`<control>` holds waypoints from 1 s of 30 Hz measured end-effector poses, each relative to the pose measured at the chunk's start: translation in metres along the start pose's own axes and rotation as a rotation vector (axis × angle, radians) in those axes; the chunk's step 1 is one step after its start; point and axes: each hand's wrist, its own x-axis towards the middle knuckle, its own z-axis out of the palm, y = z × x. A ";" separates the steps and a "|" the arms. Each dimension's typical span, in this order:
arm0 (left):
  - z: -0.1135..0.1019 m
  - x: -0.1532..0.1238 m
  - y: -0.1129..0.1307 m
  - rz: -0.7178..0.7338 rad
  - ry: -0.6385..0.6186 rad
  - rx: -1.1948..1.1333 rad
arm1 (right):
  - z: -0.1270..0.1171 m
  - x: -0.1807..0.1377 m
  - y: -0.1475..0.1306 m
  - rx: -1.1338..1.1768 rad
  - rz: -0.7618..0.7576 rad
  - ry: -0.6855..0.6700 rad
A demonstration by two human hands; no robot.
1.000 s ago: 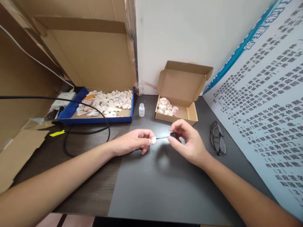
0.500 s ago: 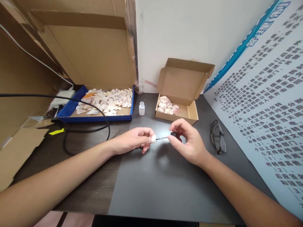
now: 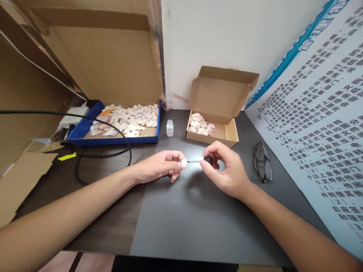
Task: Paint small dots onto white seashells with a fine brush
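Observation:
Between thumb and fingers, my left hand (image 3: 164, 166) pinches a small white seashell (image 3: 184, 163) above the grey mat. My right hand (image 3: 224, 168) grips a brush cap (image 3: 208, 160) by its black top, with the thin stem pointing left. The tip of that stem reaches the shell; whether it presses on it I cannot tell. Behind my hands a small clear bottle (image 3: 169, 129) with a white label stands upright, its mouth uncovered. To its right, a small cardboard box (image 3: 210, 142) with its lid up holds several shells (image 3: 198, 122).
A blue-sided box (image 3: 113, 141) full of pale shells stands at the back left, lid raised. A black cable (image 3: 131, 151) loops beside my left forearm. Glasses (image 3: 262, 162) lie on the right, near a printed poster (image 3: 320, 124). A cardboard flap (image 3: 25, 181) is at the far left.
The stem has become more level, and my right hand has shifted very slightly. My left hand keeps its pinch on the shell. The whole view has moved a little.

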 end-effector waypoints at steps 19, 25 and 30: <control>-0.003 0.001 -0.002 0.029 -0.024 -0.060 | 0.001 -0.002 0.002 0.044 0.004 0.019; -0.002 0.001 -0.001 0.032 -0.019 -0.067 | -0.002 0.001 0.001 0.031 -0.005 0.036; -0.001 0.001 -0.001 0.046 -0.017 -0.077 | -0.002 0.001 0.000 -0.117 -0.080 0.002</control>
